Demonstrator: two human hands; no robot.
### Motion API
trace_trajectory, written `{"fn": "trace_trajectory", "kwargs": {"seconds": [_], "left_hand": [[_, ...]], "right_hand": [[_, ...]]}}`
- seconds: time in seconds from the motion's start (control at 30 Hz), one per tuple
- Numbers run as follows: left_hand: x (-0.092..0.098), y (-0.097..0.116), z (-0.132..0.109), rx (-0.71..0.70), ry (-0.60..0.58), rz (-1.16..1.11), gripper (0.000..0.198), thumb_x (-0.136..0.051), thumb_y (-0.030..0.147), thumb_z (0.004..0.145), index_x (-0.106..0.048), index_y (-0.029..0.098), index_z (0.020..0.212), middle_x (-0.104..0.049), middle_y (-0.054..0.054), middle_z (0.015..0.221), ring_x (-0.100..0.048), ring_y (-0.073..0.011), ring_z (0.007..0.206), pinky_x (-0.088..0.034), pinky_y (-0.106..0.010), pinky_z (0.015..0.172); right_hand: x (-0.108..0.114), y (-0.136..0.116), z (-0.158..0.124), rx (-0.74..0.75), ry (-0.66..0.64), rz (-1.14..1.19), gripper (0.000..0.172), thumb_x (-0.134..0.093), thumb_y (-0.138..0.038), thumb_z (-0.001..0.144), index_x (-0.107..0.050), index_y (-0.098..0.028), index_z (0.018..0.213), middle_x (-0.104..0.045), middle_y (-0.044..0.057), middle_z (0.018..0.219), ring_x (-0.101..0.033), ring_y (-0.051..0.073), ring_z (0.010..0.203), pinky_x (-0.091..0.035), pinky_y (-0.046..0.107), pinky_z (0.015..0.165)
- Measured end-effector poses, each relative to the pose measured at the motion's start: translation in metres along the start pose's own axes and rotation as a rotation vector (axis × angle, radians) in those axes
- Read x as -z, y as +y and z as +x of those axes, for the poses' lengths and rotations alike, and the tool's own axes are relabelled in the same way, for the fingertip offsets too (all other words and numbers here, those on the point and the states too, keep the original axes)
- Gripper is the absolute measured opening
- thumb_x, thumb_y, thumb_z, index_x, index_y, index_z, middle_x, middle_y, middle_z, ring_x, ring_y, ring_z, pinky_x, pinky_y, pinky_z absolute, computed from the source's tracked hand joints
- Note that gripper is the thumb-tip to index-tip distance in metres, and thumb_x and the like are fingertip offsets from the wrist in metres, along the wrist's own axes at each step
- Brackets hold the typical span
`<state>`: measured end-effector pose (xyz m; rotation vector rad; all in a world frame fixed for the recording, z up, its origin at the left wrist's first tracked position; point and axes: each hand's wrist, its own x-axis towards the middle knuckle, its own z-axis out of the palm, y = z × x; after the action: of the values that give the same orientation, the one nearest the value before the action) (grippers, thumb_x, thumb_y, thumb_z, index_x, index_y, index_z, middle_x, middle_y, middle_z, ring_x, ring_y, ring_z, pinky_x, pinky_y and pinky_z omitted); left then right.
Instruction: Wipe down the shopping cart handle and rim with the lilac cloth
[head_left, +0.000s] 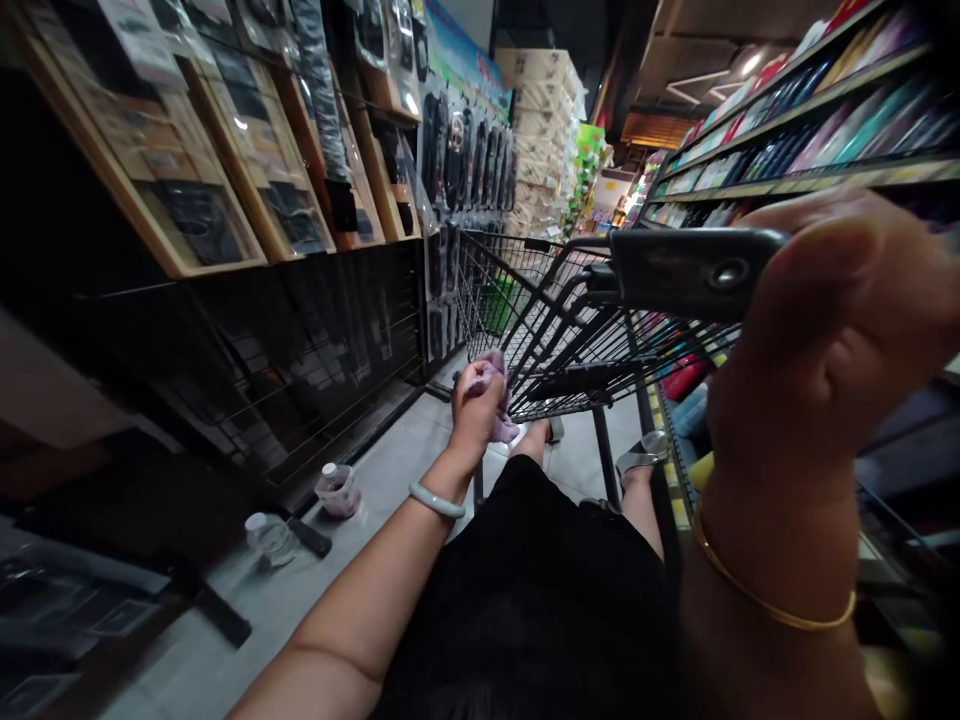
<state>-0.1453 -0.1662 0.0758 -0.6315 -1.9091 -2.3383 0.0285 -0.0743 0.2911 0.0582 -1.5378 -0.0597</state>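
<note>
A crumpled light purple cloth (501, 432) is bunched in my left hand (478, 398), whose fingers are closed around it. That hand is at the lower left edge of a black wire shopping cart (551, 345); whether the cloth touches the wire I cannot tell. Close to the camera, my right hand (832, 290) is wrapped over the end of the cart's dark handle (675, 270). Through the wire mesh shows something green (499, 303).
Boxed and packaged belts (255, 150) hang on the left wall. Shelves of folded packs (795, 130) line the right. On the floor at left are a clear plastic bottle (274, 540) and a small tub (337, 492). Stacked cartons (536, 120) stand ahead.
</note>
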Motion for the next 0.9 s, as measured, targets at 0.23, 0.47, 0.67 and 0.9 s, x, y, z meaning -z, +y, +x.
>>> {"fn": "trace_trajectory", "kwargs": {"seconds": [0.23, 0.47, 0.67, 0.9], "left_hand": [[-0.003, 0.084, -0.001, -0.298, -0.024, 0.005, 0.041, -0.073, 0.056, 0.092, -0.068, 0.027, 0.119, -0.071, -0.004, 0.112, -0.065, -0.0213, 0.101, -0.054, -0.033, 0.094], [-0.008, 0.030, 0.012, -0.144, 0.034, -0.026, 0.038, -0.066, 0.054, 0.092, -0.064, 0.023, 0.114, -0.070, -0.004, 0.098, -0.065, -0.0192, 0.085, -0.054, -0.031, 0.078], [-0.005, 0.076, -0.001, -0.239, 0.074, -0.063, 0.039, -0.067, 0.058, 0.094, -0.065, 0.024, 0.114, -0.070, -0.004, 0.103, -0.065, -0.0178, 0.087, -0.055, -0.029, 0.078], [-0.012, 0.153, -0.031, -0.579, 0.124, 0.001, 0.030, -0.075, 0.046, 0.096, -0.071, 0.028, 0.120, -0.067, 0.000, 0.102, -0.061, -0.0156, 0.084, -0.052, -0.026, 0.075]], "right_hand": [[0.003, -0.005, -0.001, -0.003, -0.053, 0.074, 0.058, -0.036, -0.057, 0.113, -0.068, -0.022, 0.078, -0.072, 0.006, 0.080, -0.071, 0.022, 0.085, -0.040, 0.045, 0.082], [0.009, -0.008, 0.004, -0.012, -0.155, 0.012, 0.064, -0.028, -0.064, 0.113, -0.065, -0.023, 0.080, -0.070, 0.007, 0.081, -0.066, 0.023, 0.084, -0.041, 0.042, 0.085], [0.011, -0.009, 0.005, -0.023, -0.200, 0.000, 0.060, -0.031, -0.064, 0.113, -0.068, -0.024, 0.088, -0.070, 0.005, 0.083, -0.064, 0.022, 0.087, -0.040, 0.039, 0.085], [0.012, -0.010, 0.006, -0.050, -0.242, -0.040, 0.058, -0.034, -0.064, 0.112, -0.067, -0.024, 0.088, -0.072, 0.006, 0.088, -0.065, 0.023, 0.091, -0.038, 0.039, 0.087]]}}
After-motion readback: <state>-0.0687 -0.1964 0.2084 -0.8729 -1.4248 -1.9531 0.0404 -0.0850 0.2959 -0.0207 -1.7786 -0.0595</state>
